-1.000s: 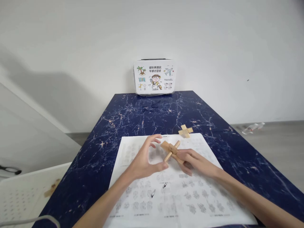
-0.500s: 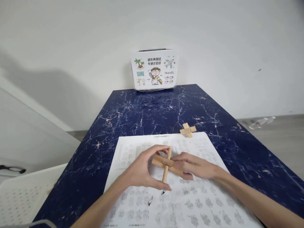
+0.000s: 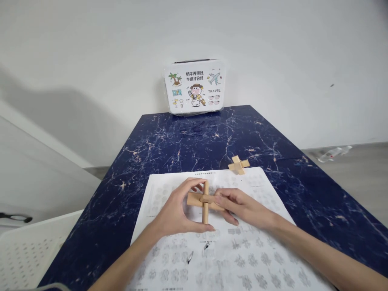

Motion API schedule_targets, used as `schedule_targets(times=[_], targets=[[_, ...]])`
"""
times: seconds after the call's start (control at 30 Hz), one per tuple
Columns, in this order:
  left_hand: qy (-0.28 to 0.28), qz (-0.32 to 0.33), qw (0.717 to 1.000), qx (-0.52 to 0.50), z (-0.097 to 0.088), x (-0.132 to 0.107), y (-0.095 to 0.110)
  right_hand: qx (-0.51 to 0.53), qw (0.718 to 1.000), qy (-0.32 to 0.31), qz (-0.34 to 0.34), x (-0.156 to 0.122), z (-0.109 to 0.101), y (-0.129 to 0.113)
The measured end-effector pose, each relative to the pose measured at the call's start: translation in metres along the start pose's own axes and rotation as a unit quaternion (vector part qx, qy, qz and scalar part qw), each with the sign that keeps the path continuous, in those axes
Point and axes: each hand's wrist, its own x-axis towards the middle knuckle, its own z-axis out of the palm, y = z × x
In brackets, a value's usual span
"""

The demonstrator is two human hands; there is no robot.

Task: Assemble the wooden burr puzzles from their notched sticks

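Note:
Over the printed sheet (image 3: 163, 190), both hands hold pieces of a wooden burr puzzle. My left hand (image 3: 172, 212) spans a round wooden rod (image 3: 205, 214), fingertips on its far end and thumb at its near end. Flat wooden puzzle bars (image 3: 194, 199) cross the rod at its middle, one lapping over it. My right hand (image 3: 244, 206) pinches these bars at their right end, thumb on top; its fingers partly hide them. Beyond the hands, a small wooden cross puzzle (image 3: 239, 165) rests at the sheet's far edge.
A white case with cartoon prints (image 3: 195, 87) stands against the wall at the far end of the blue marbled table (image 3: 188, 141). Left of the table is a white perforated basket (image 3: 27, 250). A clear plastic bottle (image 3: 335, 153) lies on the floor at right.
Both hands have shifted slightly left and away from me with the puzzle pieces. The rod has turned from slanted to nearly straight fore and aft, and the flat bars lie more level.

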Motion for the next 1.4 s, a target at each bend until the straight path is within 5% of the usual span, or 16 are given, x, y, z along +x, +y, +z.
schedule_targets(times=[0.37,0.7,1.0,1.23,1.4], targets=[[0.013,-0.011,1.0,0.006,-0.001,-0.001,0.001,-0.053,0.997,0.048,0.018,0.001,0.008,-0.004],[0.02,0.003,1.0,0.015,0.001,-0.003,0.004,0.028,0.999,-0.012,0.01,0.001,0.003,0.001],[0.021,0.039,0.999,0.021,0.002,-0.006,0.004,-0.024,0.999,-0.023,0.009,-0.002,0.001,0.0],[0.056,0.051,0.994,0.08,0.005,-0.011,0.005,-0.085,0.994,0.057,-0.035,0.002,0.006,0.007],[0.083,-0.015,0.993,0.079,0.008,-0.012,0.007,-0.227,0.954,0.148,-0.128,0.0,0.006,0.007]])
